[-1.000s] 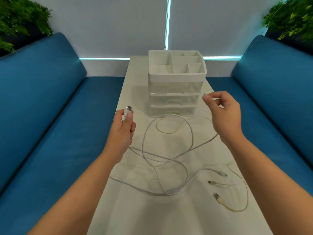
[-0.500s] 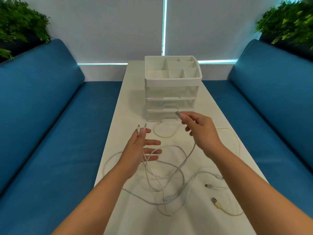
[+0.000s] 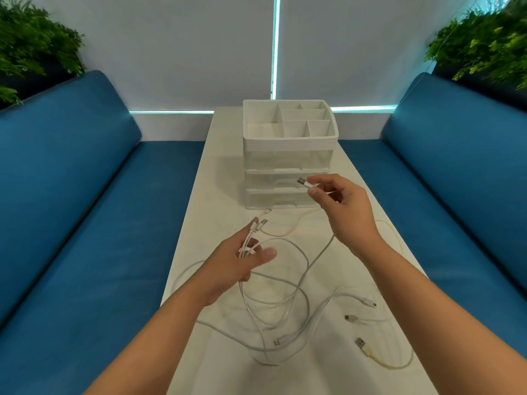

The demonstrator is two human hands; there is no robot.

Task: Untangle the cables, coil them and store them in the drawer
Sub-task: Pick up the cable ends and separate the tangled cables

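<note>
Several white cables lie tangled on the white table. My left hand holds two cable ends, their plugs sticking up past my fingertips. My right hand pinches a USB plug between thumb and forefinger, lifted in front of the drawer unit; its cable hangs down to the tangle. The white drawer unit stands at the table's middle with its clear drawers shut. A yellowish cable with a USB plug lies at the near right.
The unit's top tray has open compartments. Loose plugs lie on the table's right side. Blue sofas run along both long edges of the table. Plants stand at both back corners.
Both hands have come inward and lower over the tangle. My left hand, which gripped one plug, now holds two cable ends. My right hand carried its plug leftward in front of the drawers.
</note>
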